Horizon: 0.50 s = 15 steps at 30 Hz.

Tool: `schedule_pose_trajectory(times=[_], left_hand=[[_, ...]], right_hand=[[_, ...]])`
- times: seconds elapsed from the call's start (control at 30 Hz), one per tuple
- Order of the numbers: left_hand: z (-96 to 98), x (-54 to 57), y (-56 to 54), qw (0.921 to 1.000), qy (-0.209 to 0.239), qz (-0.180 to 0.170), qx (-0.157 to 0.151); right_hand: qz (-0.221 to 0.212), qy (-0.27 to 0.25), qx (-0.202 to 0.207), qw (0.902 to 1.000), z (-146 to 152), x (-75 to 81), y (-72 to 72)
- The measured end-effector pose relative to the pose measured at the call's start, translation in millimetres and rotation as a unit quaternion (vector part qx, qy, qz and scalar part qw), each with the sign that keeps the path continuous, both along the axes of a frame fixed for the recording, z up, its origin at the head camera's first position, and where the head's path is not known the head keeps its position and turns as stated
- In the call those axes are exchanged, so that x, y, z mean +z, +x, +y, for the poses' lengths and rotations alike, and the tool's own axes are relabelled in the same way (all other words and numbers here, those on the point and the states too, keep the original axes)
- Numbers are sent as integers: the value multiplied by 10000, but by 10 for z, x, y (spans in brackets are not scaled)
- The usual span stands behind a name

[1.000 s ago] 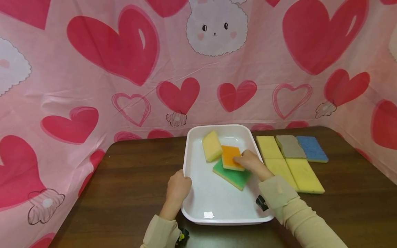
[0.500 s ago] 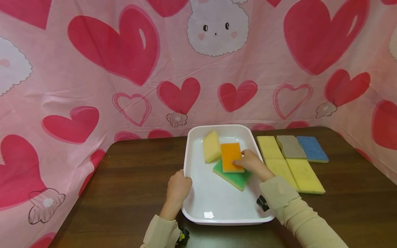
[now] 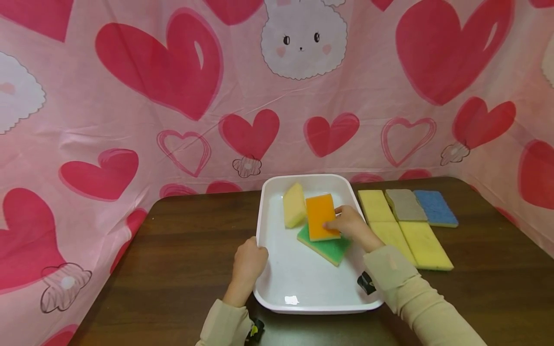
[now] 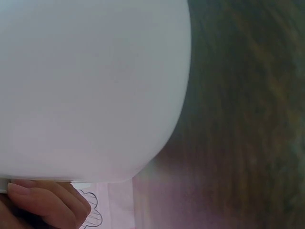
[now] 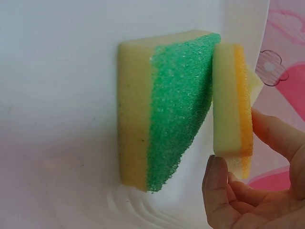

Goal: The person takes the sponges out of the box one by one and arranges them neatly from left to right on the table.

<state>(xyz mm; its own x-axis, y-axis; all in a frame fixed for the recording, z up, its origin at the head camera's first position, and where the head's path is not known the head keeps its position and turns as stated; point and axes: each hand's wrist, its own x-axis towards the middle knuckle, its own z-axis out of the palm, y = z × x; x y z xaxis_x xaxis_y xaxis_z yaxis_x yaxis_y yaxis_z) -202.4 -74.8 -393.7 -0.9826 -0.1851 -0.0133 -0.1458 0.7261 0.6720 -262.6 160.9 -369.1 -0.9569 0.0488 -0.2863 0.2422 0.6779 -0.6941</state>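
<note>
In the head view my right hand (image 3: pixel 349 224) pinches an orange-faced sponge (image 3: pixel 321 216) by its right side, thumb on the orange face. The right wrist view shows the same orange sponge (image 5: pixel 228 100) between thumb and fingers, beside the green-faced sponge (image 5: pixel 178 105). That green sponge (image 3: pixel 324 246) lies flat in the white tray (image 3: pixel 298 283), partly covered by the orange one. A yellow sponge (image 3: pixel 294 205) leans at the tray's back left. My left hand (image 3: pixel 249 259) grips the tray's left rim; its curled fingers (image 4: pixel 52 202) show at the tray wall in the left wrist view.
Right of the tray on the dark wooden table (image 3: pixel 186 259) lie several yellow sponges (image 3: pixel 426 245), a grey sponge (image 3: pixel 405 204) and a blue-faced sponge (image 3: pixel 435 207). A pink cloth (image 3: pixel 303 101) with hearts hangs behind the table.
The orange sponge has turned and shifted slightly left and up in my right hand, and its orange face shows more fully. My left hand stays on the rim.
</note>
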Motion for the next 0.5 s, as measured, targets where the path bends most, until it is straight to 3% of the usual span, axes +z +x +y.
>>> schedule_pose_trajectory(times=[0.5], left_hand=[[6,7,6,10000,-37,0,35]], right_hand=[[124,-351,-261,9990,-44,97,63]])
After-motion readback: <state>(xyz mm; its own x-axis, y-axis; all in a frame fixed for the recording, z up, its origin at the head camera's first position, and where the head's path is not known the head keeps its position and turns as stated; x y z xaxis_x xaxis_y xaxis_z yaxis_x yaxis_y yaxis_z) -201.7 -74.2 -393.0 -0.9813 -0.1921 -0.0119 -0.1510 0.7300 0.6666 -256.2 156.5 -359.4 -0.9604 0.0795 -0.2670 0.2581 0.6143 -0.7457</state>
